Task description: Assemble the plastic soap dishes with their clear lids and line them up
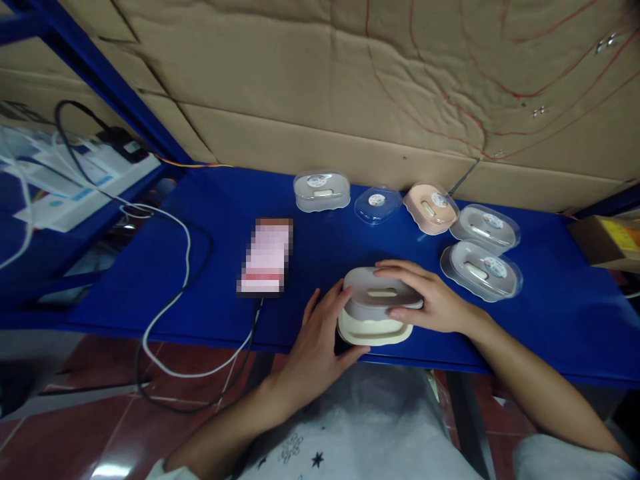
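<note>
Near the table's front edge sits a grey oval soap box (370, 308) with a slot in its top, and a pale cream piece shows in the slot. Under it lies a cream tray (376, 335) that sticks out on the near side. The grey part looks slightly offset from the tray. My right hand (433, 297) grips the grey part from the right, fingers on its far rim and thumb at the front. From the left, my left hand (323, 333) is curved around both pieces, fingertips at the grey wall and thumb by the tray's front edge.
Along the back stand a clear-covered grey box (323, 193), a clear plastic cover (377, 205) and a peach box (431, 210). Two grey boxes, one behind (485, 229) and one nearer (481, 272), lie right. A phone (265, 257) trails a cable (187, 253) on the left.
</note>
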The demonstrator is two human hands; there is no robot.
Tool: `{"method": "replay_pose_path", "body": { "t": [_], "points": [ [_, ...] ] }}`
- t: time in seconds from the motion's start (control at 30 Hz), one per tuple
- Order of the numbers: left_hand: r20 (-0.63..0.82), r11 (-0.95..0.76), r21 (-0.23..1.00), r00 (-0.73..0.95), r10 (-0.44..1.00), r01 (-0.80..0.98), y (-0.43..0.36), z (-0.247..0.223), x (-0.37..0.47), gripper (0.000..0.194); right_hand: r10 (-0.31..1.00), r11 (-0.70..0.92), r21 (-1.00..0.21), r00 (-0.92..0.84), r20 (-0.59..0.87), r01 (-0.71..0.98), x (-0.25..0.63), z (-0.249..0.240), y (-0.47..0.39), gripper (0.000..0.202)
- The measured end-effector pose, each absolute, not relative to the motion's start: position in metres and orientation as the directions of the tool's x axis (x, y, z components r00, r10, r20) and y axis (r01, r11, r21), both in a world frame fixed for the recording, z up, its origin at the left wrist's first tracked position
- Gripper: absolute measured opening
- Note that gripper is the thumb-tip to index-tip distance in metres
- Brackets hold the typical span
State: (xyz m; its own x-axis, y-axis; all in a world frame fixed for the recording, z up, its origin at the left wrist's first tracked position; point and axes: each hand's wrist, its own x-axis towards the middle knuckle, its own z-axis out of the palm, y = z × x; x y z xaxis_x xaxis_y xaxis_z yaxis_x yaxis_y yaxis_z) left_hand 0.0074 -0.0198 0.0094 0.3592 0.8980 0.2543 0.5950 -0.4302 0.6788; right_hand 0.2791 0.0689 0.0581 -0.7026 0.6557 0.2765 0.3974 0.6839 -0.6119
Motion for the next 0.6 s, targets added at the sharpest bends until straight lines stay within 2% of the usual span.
{"method": "replay_pose_path", "body": {
  "t": [0.13,0.37,0.47,0.6],
  "points": [
    [0.248,-0.454,0.664,0.398,0.883,0.593,-0.02,0.008,0.006,0.096,0.728,0.67,-0.533,-0.597,0.336,0.517,0.281,0.048,0.077,0.054],
    [0.243,-0.504,0.642,0.47,0.848,0.577,-0.02,0.014,0.005,0.089,0.78,0.625,-0.348,-0.54,0.317,0.698,0.284,0.034,0.086,0.044],
    [0.253,-0.499,0.628,0.449,0.857,0.598,-0.02,0.013,0.007,0.08,0.726,0.688,-0.346,-0.595,0.346,0.638,0.281,0.043,0.079,0.043],
    [0.3,-0.454,0.608,0.341,0.891,0.651,-0.021,0.008,0.011,0.066,0.545,0.828,-0.379,-0.748,0.378,0.413,0.269,0.057,0.062,0.033]
  ]
}}
